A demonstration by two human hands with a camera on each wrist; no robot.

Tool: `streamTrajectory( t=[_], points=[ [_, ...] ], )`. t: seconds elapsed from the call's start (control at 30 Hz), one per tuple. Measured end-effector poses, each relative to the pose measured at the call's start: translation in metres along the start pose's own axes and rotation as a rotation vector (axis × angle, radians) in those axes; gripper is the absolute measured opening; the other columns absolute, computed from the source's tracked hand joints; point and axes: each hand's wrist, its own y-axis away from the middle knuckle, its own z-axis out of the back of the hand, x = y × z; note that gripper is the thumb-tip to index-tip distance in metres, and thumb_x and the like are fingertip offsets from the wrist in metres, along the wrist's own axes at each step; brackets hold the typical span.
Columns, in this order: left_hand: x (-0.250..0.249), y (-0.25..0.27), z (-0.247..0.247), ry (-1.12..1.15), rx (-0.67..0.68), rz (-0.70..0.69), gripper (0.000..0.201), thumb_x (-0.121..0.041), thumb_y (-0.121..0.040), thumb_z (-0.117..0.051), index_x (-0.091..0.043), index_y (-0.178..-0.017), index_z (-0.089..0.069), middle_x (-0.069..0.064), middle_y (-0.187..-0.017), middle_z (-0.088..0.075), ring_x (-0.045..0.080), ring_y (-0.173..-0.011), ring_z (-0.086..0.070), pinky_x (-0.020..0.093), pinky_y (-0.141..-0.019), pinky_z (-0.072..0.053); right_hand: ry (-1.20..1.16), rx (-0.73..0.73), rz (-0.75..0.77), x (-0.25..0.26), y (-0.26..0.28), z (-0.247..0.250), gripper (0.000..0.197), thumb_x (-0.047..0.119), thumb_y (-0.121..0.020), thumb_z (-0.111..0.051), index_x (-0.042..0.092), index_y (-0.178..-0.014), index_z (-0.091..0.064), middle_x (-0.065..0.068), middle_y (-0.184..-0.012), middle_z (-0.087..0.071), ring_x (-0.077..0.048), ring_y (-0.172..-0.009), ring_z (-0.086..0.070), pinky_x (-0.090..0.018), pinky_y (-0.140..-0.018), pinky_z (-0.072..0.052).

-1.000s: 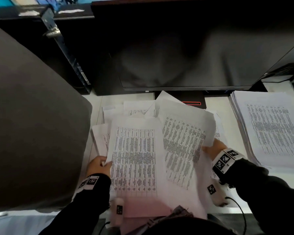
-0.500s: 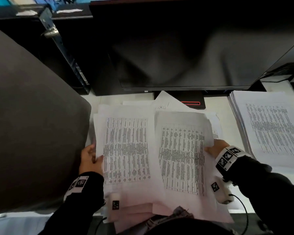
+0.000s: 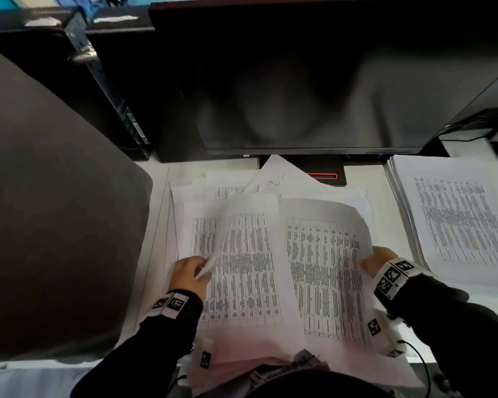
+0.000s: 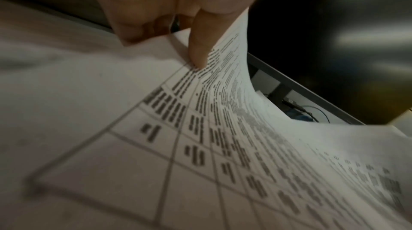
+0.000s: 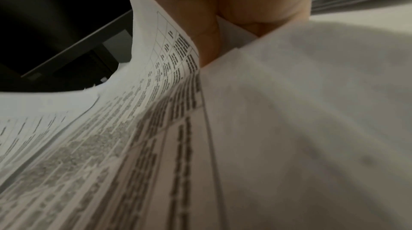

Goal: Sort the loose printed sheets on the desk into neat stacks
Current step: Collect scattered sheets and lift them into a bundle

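Loose printed sheets with tables lie in a messy pile (image 3: 227,185) on the white desk in front of me. My left hand (image 3: 189,272) pinches the left edge of one curling sheet (image 3: 245,268); the left wrist view shows the thumb pressing that sheet (image 4: 223,110) against the fingers. My right hand (image 3: 375,261) grips the right edge of another sheet (image 3: 322,268), and in the right wrist view the thumb lies on that bent sheet (image 5: 169,54). A neat stack (image 3: 457,219) lies at the right.
A dark monitor (image 3: 314,81) stands behind the pile, its stand base (image 3: 322,173) partly under the sheets. A large grey chair back or panel (image 3: 55,211) fills the left side. Bare desk (image 3: 385,202) shows between the pile and the right stack.
The left hand has moved right and now lifts a sheet's left edge, which curls up. The right-hand sheet has shifted slightly and flattened out.
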Motion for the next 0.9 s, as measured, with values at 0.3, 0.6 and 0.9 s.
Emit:
streamTrajectory(
  t=[0.3, 0.6, 0.9],
  points=[
    [0.008, -0.008, -0.003, -0.085, -0.158, 0.123, 0.055, -0.035, -0.083, -0.063, -0.006, -0.128, -0.05, 0.011, -0.144, -0.034, 0.029, -0.132, -0.034, 0.038, -0.114, -0.027, -0.004, 0.045, 0.007, -0.005, -0.001, 0.0, 0.022, 0.017, -0.094, -0.044, 0.008, -0.078, -0.058, -0.009, -0.083, -0.062, -0.024, -0.078, -0.056, -0.026, -0.065, -0.038],
    [0.014, -0.012, 0.005, -0.024, -0.159, 0.185, 0.034, -0.04, -0.069, -0.072, -0.016, -0.092, -0.066, 0.009, -0.113, -0.055, 0.028, -0.1, -0.056, 0.038, -0.093, -0.048, 0.011, 0.035, 0.005, -0.006, 0.0, 0.0, 0.02, 0.02, -0.094, -0.042, 0.011, -0.082, -0.053, -0.008, -0.086, -0.055, -0.022, -0.08, -0.051, -0.028, -0.072, -0.037],
    [0.01, 0.003, 0.017, 0.051, -0.22, 0.126, 0.033, -0.022, -0.079, -0.068, -0.009, -0.109, -0.061, 0.012, -0.122, -0.045, 0.023, -0.088, -0.053, 0.029, -0.096, -0.042, 0.083, 0.05, 0.05, -0.006, -0.001, 0.001, 0.016, 0.02, -0.094, -0.042, 0.012, -0.085, -0.053, -0.007, -0.088, -0.055, -0.021, -0.082, -0.052, -0.028, -0.074, -0.038]
  ],
)
